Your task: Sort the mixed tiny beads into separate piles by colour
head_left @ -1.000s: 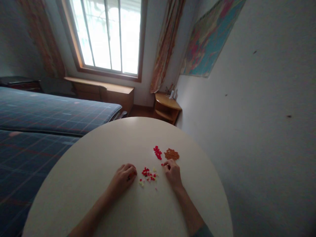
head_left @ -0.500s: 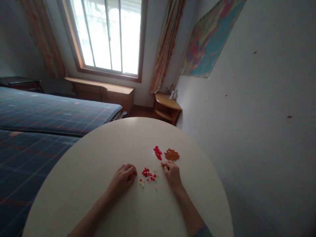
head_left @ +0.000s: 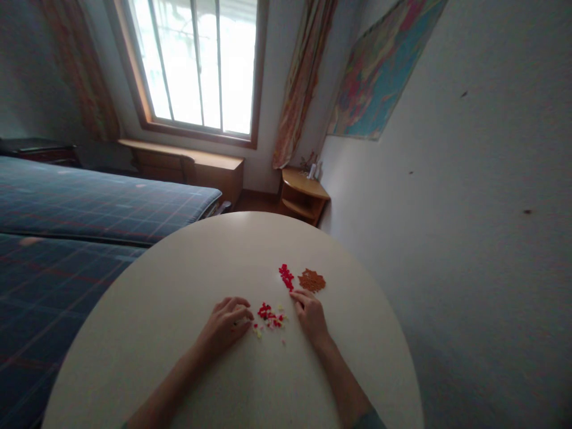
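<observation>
Apparently working at the near end of the red pile with the right hand, fingertips drawn together; cannot tell whether pinching a piece. Just left of the mixed pile, curling the fingers of the left hand loosely over the round table; cannot tell whether holding anything. For any next move, likely to need a light fingertip touch, clear of the brown pile, right of the red pile.

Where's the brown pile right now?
In the head view, the brown pile lies on the round table, right of the all-red pile and just beyond the right hand.
</observation>
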`<act>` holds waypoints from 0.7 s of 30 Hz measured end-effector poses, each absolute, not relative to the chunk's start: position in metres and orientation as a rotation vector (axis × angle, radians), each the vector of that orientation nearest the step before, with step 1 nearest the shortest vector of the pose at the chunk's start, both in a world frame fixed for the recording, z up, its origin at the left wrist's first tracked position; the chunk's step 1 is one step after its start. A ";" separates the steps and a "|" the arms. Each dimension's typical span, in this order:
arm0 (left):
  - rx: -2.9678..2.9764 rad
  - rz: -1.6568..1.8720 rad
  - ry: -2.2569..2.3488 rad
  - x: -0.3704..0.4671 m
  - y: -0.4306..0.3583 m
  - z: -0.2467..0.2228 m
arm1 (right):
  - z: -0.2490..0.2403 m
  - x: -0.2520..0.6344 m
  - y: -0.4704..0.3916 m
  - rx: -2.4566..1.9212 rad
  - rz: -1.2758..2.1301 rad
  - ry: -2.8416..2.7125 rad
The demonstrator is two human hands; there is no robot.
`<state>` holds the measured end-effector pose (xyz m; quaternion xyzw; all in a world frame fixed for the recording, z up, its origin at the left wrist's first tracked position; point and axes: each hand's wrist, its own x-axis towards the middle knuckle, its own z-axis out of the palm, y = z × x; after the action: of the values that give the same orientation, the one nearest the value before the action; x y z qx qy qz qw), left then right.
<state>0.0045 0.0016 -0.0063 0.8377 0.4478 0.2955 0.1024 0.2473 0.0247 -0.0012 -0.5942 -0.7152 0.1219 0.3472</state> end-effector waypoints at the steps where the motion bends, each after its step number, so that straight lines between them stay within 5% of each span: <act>1: 2.490 0.850 1.295 0.004 0.001 -0.006 | -0.001 0.247 0.025 -1.543 0.320 -1.861; 21: 2.481 0.857 1.147 0.005 0.003 -0.005 | -0.003 0.247 0.024 -1.498 0.340 -1.885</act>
<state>0.0052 0.0031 -0.0051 0.8579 0.3965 0.2961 0.1380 0.2468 0.0240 -0.0028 -0.5776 -0.7270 0.1311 0.3474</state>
